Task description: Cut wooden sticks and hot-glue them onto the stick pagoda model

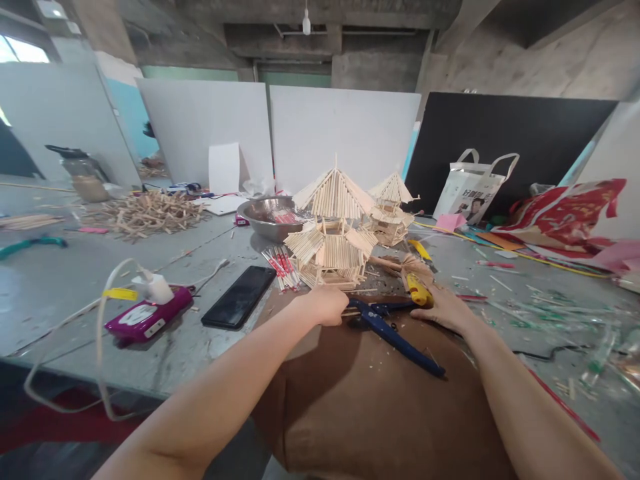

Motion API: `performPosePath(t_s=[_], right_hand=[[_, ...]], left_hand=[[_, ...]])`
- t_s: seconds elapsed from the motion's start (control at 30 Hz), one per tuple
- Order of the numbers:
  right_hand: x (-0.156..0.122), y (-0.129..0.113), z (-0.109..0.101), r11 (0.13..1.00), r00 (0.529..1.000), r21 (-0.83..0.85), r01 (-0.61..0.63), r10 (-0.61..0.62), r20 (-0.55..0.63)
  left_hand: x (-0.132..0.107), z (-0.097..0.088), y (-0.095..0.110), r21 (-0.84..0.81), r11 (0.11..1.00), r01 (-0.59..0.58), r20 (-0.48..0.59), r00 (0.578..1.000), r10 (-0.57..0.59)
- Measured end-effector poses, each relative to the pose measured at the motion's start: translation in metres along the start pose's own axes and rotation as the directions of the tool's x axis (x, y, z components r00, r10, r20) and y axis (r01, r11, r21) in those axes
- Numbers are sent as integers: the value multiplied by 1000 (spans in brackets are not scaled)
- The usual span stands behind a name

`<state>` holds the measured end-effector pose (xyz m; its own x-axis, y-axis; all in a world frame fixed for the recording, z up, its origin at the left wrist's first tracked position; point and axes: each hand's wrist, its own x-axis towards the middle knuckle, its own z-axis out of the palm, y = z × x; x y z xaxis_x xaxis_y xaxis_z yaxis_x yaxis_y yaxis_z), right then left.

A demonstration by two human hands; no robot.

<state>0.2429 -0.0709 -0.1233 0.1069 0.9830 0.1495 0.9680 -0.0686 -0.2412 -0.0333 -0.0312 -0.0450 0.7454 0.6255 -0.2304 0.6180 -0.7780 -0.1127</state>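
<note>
My left hand [327,305] is closed just in front of a pagoda model [333,250] of thin wooden sticks. What its fingers hold, if anything, is hidden. Right beside it lies a pair of cutters [395,333] with blue handles, on a brown cloth-like cover [390,413]. My right hand [447,308] has thumb and fingers apart around the near end of a yellow tool [419,291], whose kind I cannot make out. A second, smaller stick pagoda [391,210] stands behind the first, to its right.
A black phone [239,297] and a purple power strip [150,313] lie on the left. Behind them are a stick pile [150,215] and a metal bowl [270,217]. Red-and-white packs [281,268] lie near the model. Green plastic scraps [545,310] and a paper bag [470,187] are on the right.
</note>
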Motion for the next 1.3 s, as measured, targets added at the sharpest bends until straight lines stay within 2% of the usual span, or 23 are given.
performPosePath(t_s=[0.13,0.23,0.27,0.37,0.43,0.47,0.5,0.57,0.6,0.67,0.73,0.8,1.3], right_hand=[[-3,4,-1,999,999,-3,44,-44,7],[-5,3,-5,1000,1000,-30,10,-11,-13],[-6,2,-7,999,1000,-41,-4,3,-21],[-6,-3,-11,997,998,-73,-23,19,-52],[-6,-6,-13,996,995,-89,-27,19,-94],[-5,-7,-13,995,992,-95,-27,15,-122],[-5,-8,-13,995,988,-96,-24,10,-152],[-4,-8,-12,996,979,-84,-11,-6,-202],[-4,-8,-10,997,977,-74,-3,-13,-213],[-3,-7,-6,998,977,-53,19,-29,-211],[-1,-5,-3,998,979,-35,43,-49,-196],[0,-4,0,998,979,-17,60,-62,-194],[-1,-6,0,997,978,6,75,-72,-197]], left_hand=[[1,3,2,-18,1000,-17,66,998,18],[-3,0,-8,-73,997,10,115,993,-2],[-7,-3,-14,-112,993,29,106,994,-18],[-23,-15,-38,-287,955,79,-16,996,-88],[-32,-24,-51,-503,861,68,-112,983,-144],[-35,-27,-56,-609,793,32,-211,957,-200],[-37,-30,-59,-699,714,-25,-320,905,-282],[-36,-32,-62,-823,542,-173,-451,778,-438],[-34,-33,-63,-854,461,-241,-474,725,-499],[-28,-33,-64,-882,338,-329,-471,660,-586],[-24,-33,-67,-893,273,-358,-445,607,-659],[-22,-34,-71,-904,239,-355,-413,573,-708],[-14,-39,-83,-919,239,-313,-391,651,-651]])
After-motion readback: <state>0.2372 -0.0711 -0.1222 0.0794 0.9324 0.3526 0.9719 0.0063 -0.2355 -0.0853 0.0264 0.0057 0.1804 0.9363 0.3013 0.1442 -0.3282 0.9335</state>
